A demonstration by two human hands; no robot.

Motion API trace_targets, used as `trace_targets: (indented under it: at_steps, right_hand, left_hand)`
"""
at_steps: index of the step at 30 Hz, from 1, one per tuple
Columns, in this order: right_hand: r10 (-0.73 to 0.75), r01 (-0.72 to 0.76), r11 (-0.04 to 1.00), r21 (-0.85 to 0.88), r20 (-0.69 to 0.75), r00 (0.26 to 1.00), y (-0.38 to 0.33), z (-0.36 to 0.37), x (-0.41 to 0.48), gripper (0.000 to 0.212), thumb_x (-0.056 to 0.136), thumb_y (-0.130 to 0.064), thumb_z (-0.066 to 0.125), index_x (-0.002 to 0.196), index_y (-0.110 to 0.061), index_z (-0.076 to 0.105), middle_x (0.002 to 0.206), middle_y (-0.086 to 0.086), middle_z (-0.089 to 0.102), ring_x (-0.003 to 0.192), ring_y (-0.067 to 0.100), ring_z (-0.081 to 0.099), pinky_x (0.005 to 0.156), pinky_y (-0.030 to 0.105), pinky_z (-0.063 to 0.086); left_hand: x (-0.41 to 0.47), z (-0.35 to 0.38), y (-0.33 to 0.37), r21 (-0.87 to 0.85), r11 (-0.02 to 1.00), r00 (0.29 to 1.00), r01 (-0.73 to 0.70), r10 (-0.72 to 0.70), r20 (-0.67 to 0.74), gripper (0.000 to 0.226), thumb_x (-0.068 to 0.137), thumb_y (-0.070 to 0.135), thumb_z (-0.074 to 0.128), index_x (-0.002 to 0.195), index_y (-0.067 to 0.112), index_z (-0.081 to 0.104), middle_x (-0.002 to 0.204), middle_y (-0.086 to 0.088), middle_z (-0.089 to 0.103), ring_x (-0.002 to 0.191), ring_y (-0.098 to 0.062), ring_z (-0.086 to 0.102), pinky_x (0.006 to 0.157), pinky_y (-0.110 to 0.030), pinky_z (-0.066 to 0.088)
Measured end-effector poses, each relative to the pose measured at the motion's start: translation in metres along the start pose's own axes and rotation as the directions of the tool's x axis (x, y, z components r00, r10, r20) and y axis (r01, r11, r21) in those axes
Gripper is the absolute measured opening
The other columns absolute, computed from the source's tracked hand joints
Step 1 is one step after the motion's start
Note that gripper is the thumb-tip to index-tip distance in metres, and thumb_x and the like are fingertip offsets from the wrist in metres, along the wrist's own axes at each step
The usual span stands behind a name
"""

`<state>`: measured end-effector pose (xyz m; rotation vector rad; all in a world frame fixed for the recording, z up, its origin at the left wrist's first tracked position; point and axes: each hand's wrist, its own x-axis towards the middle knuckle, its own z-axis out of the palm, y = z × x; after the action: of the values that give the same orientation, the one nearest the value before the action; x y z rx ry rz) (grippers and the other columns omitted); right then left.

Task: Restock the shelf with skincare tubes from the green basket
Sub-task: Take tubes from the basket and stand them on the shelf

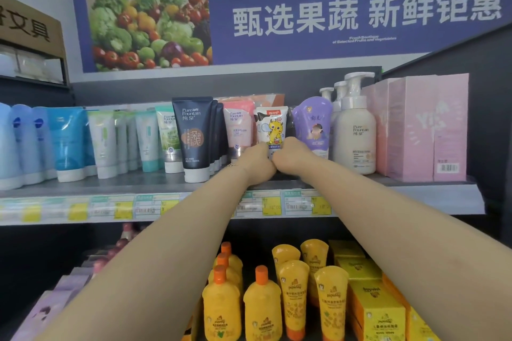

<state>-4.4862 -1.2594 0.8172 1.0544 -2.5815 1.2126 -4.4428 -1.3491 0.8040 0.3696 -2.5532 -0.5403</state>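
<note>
Head view: left hand (256,159) and right hand (291,155) are touching, both curling round the lower end of the white tube (273,123), which is standing upright on the shelf (133,184), rising just above them; neither nearer.

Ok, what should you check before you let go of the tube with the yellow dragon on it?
1. Both hands on the dragon tube: ok. The left hand and right hand grip its lower end.
2. Tube upright, picture facing front: ok.
3. In its own slot: ok. It stands between the pink tube and the purple tube.
4. Bottom resting on the shelf: cannot tell, the hands hide it.
5. Neighbours standing: ok, none has tipped.
6. More tubes left in the green basket: cannot tell, it is out of view.
</note>
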Motion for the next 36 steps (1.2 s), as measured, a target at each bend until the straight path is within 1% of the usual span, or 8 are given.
trace_targets:
  at_steps: [3, 6, 13, 17, 22, 26, 32, 36]
  right_hand:
    - [-0.009, 0.009, 1.000, 0.024, 0.026, 1.000, 0.004, 0.000, 0.000, 0.005, 0.093, -0.010, 0.051, 0.094, -0.008, 0.056, 0.091, 0.007, 0.057, 0.080, 0.020, 0.050, 0.057, 0.024, 0.038]
    - [-0.015, 0.015, 1.000, 0.012, 0.043, 0.999, 0.005, 0.000, -0.001, 0.020, 0.091, -0.004, 0.047, 0.073, -0.012, 0.046, 0.073, 0.002, 0.047, 0.065, 0.013, 0.044, 0.050, 0.023, 0.031]
    - [-0.034, 0.034, 0.999, -0.003, 0.062, 0.998, 0.006, 0.002, 0.000, 0.012, 0.092, -0.006, 0.046, 0.081, -0.010, 0.047, 0.073, 0.002, 0.045, 0.063, 0.011, 0.042, 0.050, 0.023, 0.030]
    - [-0.029, 0.029, 1.000, -0.002, 0.058, 0.998, 0.006, 0.002, 0.000, 0.023, 0.093, -0.007, 0.045, 0.071, -0.014, 0.042, 0.072, 0.002, 0.044, 0.063, 0.011, 0.041, 0.050, 0.022, 0.030]
    - [-0.048, 0.048, 0.999, 0.000, -0.057, 0.997, 0.006, 0.004, -0.002, 0.013, 0.091, -0.013, 0.051, 0.100, -0.006, 0.058, 0.090, 0.008, 0.055, 0.080, 0.021, 0.051, 0.051, 0.022, 0.033]
    - [-0.157, 0.137, 0.983, -0.123, -0.175, 0.972, -0.002, 0.004, -0.009, 0.010, 0.088, -0.013, 0.049, 0.093, -0.008, 0.058, 0.092, 0.010, 0.059, 0.083, 0.027, 0.055, 0.059, 0.026, 0.037]
    - [-0.181, 0.181, 0.983, -0.031, 0.009, 0.984, -0.035, 0.009, -0.005, 0.025, 0.090, -0.006, 0.049, 0.108, 0.002, 0.063, 0.107, 0.013, 0.061, 0.094, 0.026, 0.055, 0.079, 0.034, 0.046]
    - [-0.065, 0.069, 0.996, -0.061, 0.058, 0.996, -0.053, 0.025, 0.010, 0.028, 0.094, -0.006, 0.042, 0.118, 0.000, 0.054, 0.105, 0.014, 0.055, 0.082, 0.022, 0.051, 0.066, 0.028, 0.041]
  left_hand:
    - [0.000, 0.000, -0.002, 0.001, 1.000, 1.000, 0.000, 0.000, 0.011, 0.035, 0.089, 0.011, 0.051, 0.123, 0.006, 0.050, 0.122, -0.014, 0.058, 0.110, -0.029, 0.055, 0.091, -0.033, 0.043]
    - [0.002, 0.001, -0.004, -0.001, 1.000, 1.000, 0.003, -0.003, 0.012, 0.037, 0.088, 0.012, 0.052, 0.124, 0.006, 0.049, 0.122, -0.014, 0.058, 0.109, -0.028, 0.055, 0.092, -0.034, 0.045]
    - [0.004, 0.002, -0.005, 0.048, 0.999, 0.999, 0.001, -0.003, 0.037, 0.037, 0.092, 0.015, 0.050, 0.126, 0.005, 0.045, 0.123, -0.014, 0.057, 0.110, -0.028, 0.055, 0.090, -0.032, 0.044]
    - [0.004, 0.001, -0.004, 0.064, 0.998, 0.999, -0.003, 0.000, 0.047, 0.038, 0.093, 0.016, 0.050, 0.128, 0.003, 0.044, 0.127, -0.016, 0.055, 0.114, -0.029, 0.053, 0.094, -0.033, 0.043]
    - [-0.003, -0.001, 0.002, 0.090, 0.996, 1.000, 0.007, -0.005, -0.023, 0.029, 0.093, 0.013, 0.050, 0.120, 0.004, 0.053, 0.118, -0.014, 0.060, 0.106, -0.028, 0.056, 0.086, -0.031, 0.044]
    - [-0.014, -0.015, 0.002, 0.111, 0.993, 0.990, 0.036, -0.020, -0.139, 0.020, 0.092, 0.016, 0.052, 0.108, 0.004, 0.055, 0.102, -0.011, 0.059, 0.089, -0.027, 0.055, 0.076, -0.031, 0.047]
    - [-0.017, -0.034, -0.019, 0.168, 0.982, 0.992, 0.081, -0.064, -0.110, 0.030, 0.092, 0.015, 0.048, 0.116, -0.003, 0.053, 0.115, -0.019, 0.060, 0.100, -0.034, 0.057, 0.073, -0.030, 0.040]
    - [-0.009, -0.033, -0.023, 0.255, 0.965, 0.998, 0.067, -0.064, -0.020, 0.034, 0.095, 0.018, 0.047, 0.124, 0.005, 0.056, 0.122, -0.015, 0.060, 0.109, -0.032, 0.057, 0.078, -0.029, 0.040]
